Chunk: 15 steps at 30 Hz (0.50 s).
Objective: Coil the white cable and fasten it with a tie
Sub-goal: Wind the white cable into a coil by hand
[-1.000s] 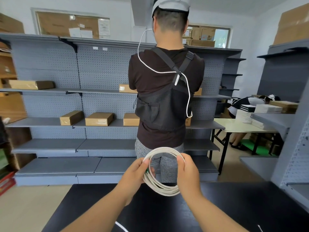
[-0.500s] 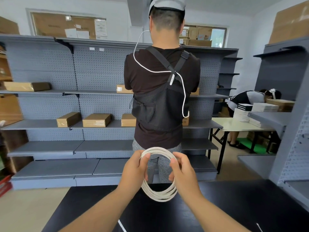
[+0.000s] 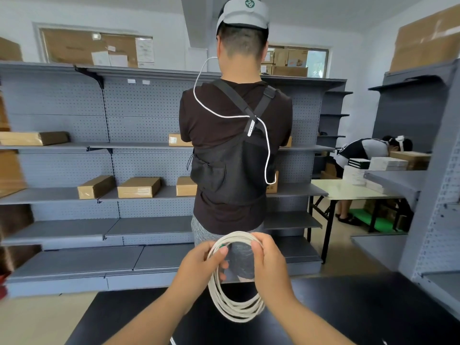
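Observation:
The white cable (image 3: 234, 311) is wound into a round coil of several loops and hangs upright above the black table (image 3: 348, 310). My left hand (image 3: 199, 267) grips the coil's upper left side, thumb over the loops. A small green piece (image 3: 222, 246), maybe the tie, shows at my left fingertips against the cable. My right hand (image 3: 270, 263) grips the coil's upper right side, its fingers curled over the top strands. The coil's lower half hangs free between my wrists.
A person in a dark shirt and black vest (image 3: 234, 155) stands just beyond the table, back turned. Grey shelving (image 3: 74, 192) with cardboard boxes runs behind. A white folding table (image 3: 348, 190) and another bent-over person (image 3: 368, 150) are at the right.
The coil has narrowed from a wide ring to a taller oval as my hands drew closer together near its top. The view has tilted slightly upward.

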Each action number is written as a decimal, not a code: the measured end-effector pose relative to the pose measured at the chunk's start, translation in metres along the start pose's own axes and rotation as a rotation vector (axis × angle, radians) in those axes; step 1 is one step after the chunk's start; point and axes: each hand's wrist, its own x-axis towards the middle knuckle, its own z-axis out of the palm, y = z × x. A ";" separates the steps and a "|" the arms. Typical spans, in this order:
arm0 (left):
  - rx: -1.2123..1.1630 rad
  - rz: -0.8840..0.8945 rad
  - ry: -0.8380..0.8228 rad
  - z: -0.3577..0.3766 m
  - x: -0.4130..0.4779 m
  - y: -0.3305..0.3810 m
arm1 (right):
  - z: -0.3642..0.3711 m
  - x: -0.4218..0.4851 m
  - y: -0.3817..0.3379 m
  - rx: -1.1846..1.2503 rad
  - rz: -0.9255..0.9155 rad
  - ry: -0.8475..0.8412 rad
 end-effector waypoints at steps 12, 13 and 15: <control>0.231 0.084 0.125 0.013 -0.002 -0.003 | 0.007 -0.003 0.004 0.296 0.226 0.127; 0.270 0.109 0.139 0.012 -0.001 -0.003 | 0.006 -0.003 0.003 0.303 0.236 0.097; 0.344 0.147 0.146 0.009 0.001 -0.003 | 0.003 -0.003 0.002 0.297 0.229 0.050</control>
